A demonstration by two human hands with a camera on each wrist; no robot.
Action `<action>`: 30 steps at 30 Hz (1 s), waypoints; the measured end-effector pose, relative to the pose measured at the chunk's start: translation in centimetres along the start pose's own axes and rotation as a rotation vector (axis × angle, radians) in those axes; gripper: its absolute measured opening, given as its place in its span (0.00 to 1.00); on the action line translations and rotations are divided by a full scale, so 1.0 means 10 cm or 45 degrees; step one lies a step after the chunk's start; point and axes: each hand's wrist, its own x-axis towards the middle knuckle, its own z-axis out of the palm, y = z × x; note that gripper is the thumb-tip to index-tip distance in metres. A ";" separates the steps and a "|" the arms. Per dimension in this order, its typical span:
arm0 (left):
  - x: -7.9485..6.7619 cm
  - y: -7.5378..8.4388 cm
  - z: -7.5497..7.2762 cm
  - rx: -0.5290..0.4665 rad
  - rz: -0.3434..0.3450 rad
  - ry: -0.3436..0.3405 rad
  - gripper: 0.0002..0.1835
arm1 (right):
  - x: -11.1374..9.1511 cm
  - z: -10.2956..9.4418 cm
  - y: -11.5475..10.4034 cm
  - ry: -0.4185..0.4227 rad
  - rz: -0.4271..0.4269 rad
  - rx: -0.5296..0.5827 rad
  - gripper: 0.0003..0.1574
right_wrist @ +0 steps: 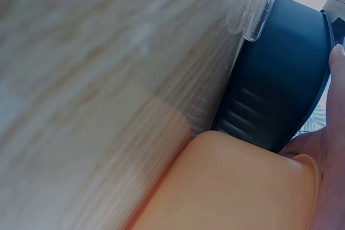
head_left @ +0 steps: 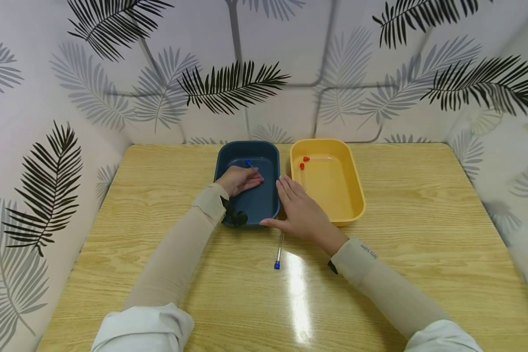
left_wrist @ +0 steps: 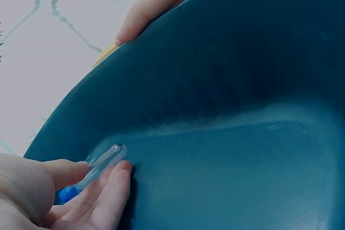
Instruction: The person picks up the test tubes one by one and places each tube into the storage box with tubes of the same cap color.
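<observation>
Inside the dark blue tray (head_left: 259,208), my left hand (head_left: 242,181) pinches a small clear tube (left_wrist: 105,164) between thumb and fingers. The tube has a blue cap (left_wrist: 68,194) and lies slanted across the fingers, close over the tray floor. My right hand (head_left: 301,212) rests at the blue tray's right rim, fingers extended and thumb spread toward its near edge. A yellow tray (head_left: 330,190) stands beside it, partly behind that hand. Below the right hand, another clear tube with a blue cap (head_left: 277,265) lies on the table, its upper end hidden.
Two small red caps (head_left: 306,159) are in the far left corner of the yellow tray. Both trays stand near the back edge of the wooden table (head_left: 405,210), in front of a leaf-patterned backdrop (head_left: 343,63).
</observation>
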 end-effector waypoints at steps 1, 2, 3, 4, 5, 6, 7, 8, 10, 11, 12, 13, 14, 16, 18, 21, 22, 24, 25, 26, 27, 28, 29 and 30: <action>0.00 0.00 0.00 -0.001 0.000 -0.001 0.17 | 0.00 0.00 0.00 0.003 0.000 0.000 0.66; 0.00 0.01 0.00 -0.003 -0.001 -0.002 0.17 | 0.00 -0.01 0.00 0.004 0.000 -0.001 0.67; 0.00 0.01 0.00 -0.006 -0.002 -0.001 0.17 | 0.00 -0.01 0.00 0.003 0.000 -0.002 0.67; 0.00 0.01 0.00 -0.008 -0.005 0.000 0.17 | 0.00 -0.01 0.00 0.000 -0.001 0.000 0.66; 0.00 0.01 0.00 -0.010 -0.006 0.000 0.17 | 0.00 -0.01 0.00 0.000 -0.001 0.003 0.67; 0.00 0.01 0.00 -0.013 -0.007 0.000 0.17 | 0.00 -0.02 0.00 0.000 -0.001 0.006 0.67; 0.00 0.01 0.00 -0.015 -0.010 0.000 0.18 | 0.00 -0.02 0.00 -0.003 -0.001 0.009 0.66; 0.01 0.01 0.00 -0.016 -0.012 -0.001 0.18 | 0.00 -0.02 0.00 -0.005 -0.001 0.010 0.66; 0.01 0.01 -0.01 -0.014 -0.015 -0.004 0.18 | 0.00 -0.02 0.00 -0.009 -0.001 0.014 0.66; 0.01 0.01 -0.01 -0.013 -0.015 -0.006 0.18 | 0.00 -0.01 0.00 -0.006 0.001 0.013 0.66; 0.00 0.02 -0.01 -0.013 -0.015 -0.007 0.18 | 0.00 -0.01 0.00 -0.007 0.005 0.012 0.66; 0.00 0.02 -0.01 -0.012 -0.015 -0.010 0.18 | 0.00 -0.01 0.00 -0.008 0.007 0.010 0.66; 0.00 0.01 -0.01 -0.011 -0.013 -0.011 0.18 | 0.00 0.00 0.00 -0.005 0.009 0.011 0.67; -0.01 0.02 0.00 -0.012 -0.011 -0.012 0.18 | 0.00 0.00 0.00 -0.002 0.013 0.012 0.67; -0.02 0.01 0.00 -0.015 -0.008 -0.013 0.18 | 0.00 0.00 0.00 0.000 0.015 0.011 0.67; -0.02 0.01 0.00 -0.018 -0.009 -0.010 0.18 | 0.00 0.00 0.00 -0.001 0.014 0.014 0.67; -0.02 0.01 0.00 -0.017 -0.010 -0.008 0.18 | 0.00 0.00 0.00 -0.003 0.014 0.016 0.67; -0.02 0.01 0.01 -0.004 -0.009 -0.002 0.18 | 0.00 0.00 0.00 -0.003 0.015 0.018 0.67; -0.02 0.01 0.01 0.006 -0.009 0.001 0.18 | 0.00 0.00 0.00 -0.004 0.016 0.018 0.67; -0.02 0.01 0.02 0.016 -0.006 0.004 0.18 | 0.00 0.00 0.00 -0.004 0.015 0.017 0.67; -0.02 0.01 0.02 0.027 -0.005 0.005 0.18 | 0.00 0.00 0.00 -0.004 0.017 0.017 0.67; -0.02 0.01 0.02 0.036 -0.003 0.008 0.18 | 0.00 0.00 -0.01 -0.007 0.019 0.017 0.67; -0.02 0.02 0.03 0.041 -0.001 0.010 0.18 | 0.00 0.00 -0.01 -0.006 0.020 0.015 0.67; -0.02 0.02 0.03 0.049 -0.001 0.012 0.18 | 0.00 0.00 -0.01 -0.008 0.019 0.014 0.67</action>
